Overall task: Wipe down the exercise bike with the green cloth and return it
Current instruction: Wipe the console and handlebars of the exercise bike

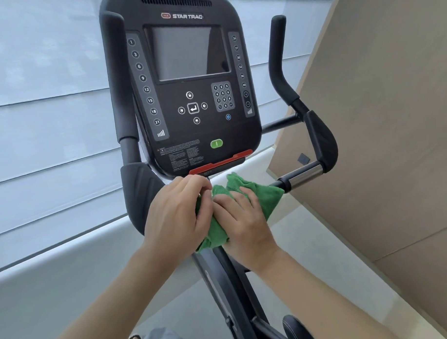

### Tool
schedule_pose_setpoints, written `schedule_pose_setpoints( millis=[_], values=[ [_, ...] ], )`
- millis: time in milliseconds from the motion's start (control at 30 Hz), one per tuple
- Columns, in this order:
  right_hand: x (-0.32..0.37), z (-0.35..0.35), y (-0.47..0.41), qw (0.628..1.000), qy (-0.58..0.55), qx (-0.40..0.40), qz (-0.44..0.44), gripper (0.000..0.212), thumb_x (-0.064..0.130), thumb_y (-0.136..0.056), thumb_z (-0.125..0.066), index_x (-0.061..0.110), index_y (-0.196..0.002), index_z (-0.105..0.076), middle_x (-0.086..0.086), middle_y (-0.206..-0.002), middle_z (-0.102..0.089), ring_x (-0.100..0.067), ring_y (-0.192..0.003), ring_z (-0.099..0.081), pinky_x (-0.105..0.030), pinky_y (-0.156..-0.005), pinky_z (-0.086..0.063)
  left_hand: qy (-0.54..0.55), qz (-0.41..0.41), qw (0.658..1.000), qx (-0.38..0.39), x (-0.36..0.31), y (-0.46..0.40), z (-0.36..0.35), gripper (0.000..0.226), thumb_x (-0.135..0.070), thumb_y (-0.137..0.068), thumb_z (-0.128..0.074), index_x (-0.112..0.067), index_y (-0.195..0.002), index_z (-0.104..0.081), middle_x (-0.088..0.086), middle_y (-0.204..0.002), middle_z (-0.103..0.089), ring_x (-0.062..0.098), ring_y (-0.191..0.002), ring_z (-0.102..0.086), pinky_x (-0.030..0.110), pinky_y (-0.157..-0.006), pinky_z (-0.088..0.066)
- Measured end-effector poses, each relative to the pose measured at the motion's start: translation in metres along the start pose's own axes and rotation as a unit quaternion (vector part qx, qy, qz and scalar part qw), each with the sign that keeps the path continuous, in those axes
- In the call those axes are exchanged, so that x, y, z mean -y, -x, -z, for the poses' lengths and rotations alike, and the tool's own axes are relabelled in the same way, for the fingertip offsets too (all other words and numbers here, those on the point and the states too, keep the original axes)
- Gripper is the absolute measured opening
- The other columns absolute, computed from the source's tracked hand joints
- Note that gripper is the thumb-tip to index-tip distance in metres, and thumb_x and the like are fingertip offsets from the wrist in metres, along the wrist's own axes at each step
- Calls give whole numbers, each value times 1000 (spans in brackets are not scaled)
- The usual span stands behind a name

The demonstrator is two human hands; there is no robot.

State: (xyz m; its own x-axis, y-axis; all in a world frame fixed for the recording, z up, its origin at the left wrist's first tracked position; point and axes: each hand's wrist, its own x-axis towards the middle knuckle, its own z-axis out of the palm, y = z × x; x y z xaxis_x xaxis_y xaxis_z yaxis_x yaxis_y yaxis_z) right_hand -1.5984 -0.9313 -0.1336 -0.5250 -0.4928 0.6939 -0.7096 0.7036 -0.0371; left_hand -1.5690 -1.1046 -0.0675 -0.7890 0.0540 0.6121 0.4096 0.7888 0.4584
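Both hands (178, 211) (244, 219) cover much of the green cloth (266, 197).

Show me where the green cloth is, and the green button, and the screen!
green cloth (265, 197): head view, on its bunched right part beside the fingers.
green button (216, 143): head view, on its middle, low on the console.
screen (185, 52): head view, on the middle of the dark glass.
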Motion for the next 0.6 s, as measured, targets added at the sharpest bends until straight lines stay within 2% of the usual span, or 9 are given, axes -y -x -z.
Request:
schedule_pose_setpoints(
  millis=[67,167,200,267,333,400,500,533,600],
  values=[
    [-27,16,5,998,13,52,41,30,27,-102,-59,18,-130,-65,0,-128,-65,-27,-118,-62,-51,-118,-38,-13,-8,1000,20,2,0,0,17,-30,-104,-48,-22,-102,-62,-12,-91,-64,14,-80,-56,33,-69,-44],
    [-77,45,-2,996,12,94,1,31,19,-91,-67,15,-122,-70,-2,-122,-68,-26,-114,-65,-50,-115,-40,-56,-44,993,95,3,0,-1,28,-44,-100,-49,-25,-110,-67,-13,-96,-69,14,-84,-62,33,-72,-46],
    [-90,51,-9,994,17,111,-9,28,15,-88,-66,14,-115,-72,-2,-114,-71,-27,-106,-67,-49,-109,-45,-82,-62,986,128,3,1,-2,32,-49,-98,-50,-27,-113,-68,-15,-96,-71,13,-84,-63,31,-73,-44],
    [-104,55,-26,986,35,160,3,18,10,-81,-64,14,-97,-72,-1,-90,-69,-29,-81,-65,-45,-85,-52,-120,-88,974,168,3,1,-5,40,-57,-92,-52,-30,-116,-69,-16,-95,-71,13,-81,-65,29,-72,-41],
    [-108,54,-41,972,44,232,11,10,11,-74,-69,17,-81,-64,3,-73,-60,-26,-62,-55,-36,-64,-44,-131,-93,971,176,3,-2,-8,41,-62,-89,-54,-31,-111,-69,-16,-90,-68,13,-77,-63,29,-69,-39],
    [-111,53,-57,936,62,346,-15,20,20,-72,-73,24,-75,-54,12,-68,-53,-22,-60,-54,-29,-59,-35,-143,-94,970,174,3,-3,-10,37,-63,-88,-52,-33,-103,-69,-15,-81,-64,13,-70,-60,29,-67,-34],
    [-116,52,-77,863,56,498,-62,25,25,-65,-76,26,-71,-52,10,-67,-57,-10,-62,-55,-25,-54,-36,-152,-94,969,173,3,-3,-10,34,-64,-88,-53,-34,-94,-67,-15,-71,-60,12,-62,-54,30,-67,-28],
    [-117,52,-80,858,47,507,-75,25,24,-62,-77,26,-70,-52,9,-66,-58,-7,-61,-54,-25,-52,-36,-152,-92,968,175,2,-3,-10,33,-65,-88,-53,-34,-93,-66,-15,-70,-60,12,-60,-52,30,-67,-27],
    [-115,53,-74,883,49,460,-81,26,23,-62,-74,26,-67,-49,12,-63,-54,-11,-57,-52,-24,-52,-36,-153,-92,968,176,2,-3,-9,33,-65,-89,-54,-35,-94,-66,-16,-70,-61,10,-59,-45,29,-68,-26]
  ],
)
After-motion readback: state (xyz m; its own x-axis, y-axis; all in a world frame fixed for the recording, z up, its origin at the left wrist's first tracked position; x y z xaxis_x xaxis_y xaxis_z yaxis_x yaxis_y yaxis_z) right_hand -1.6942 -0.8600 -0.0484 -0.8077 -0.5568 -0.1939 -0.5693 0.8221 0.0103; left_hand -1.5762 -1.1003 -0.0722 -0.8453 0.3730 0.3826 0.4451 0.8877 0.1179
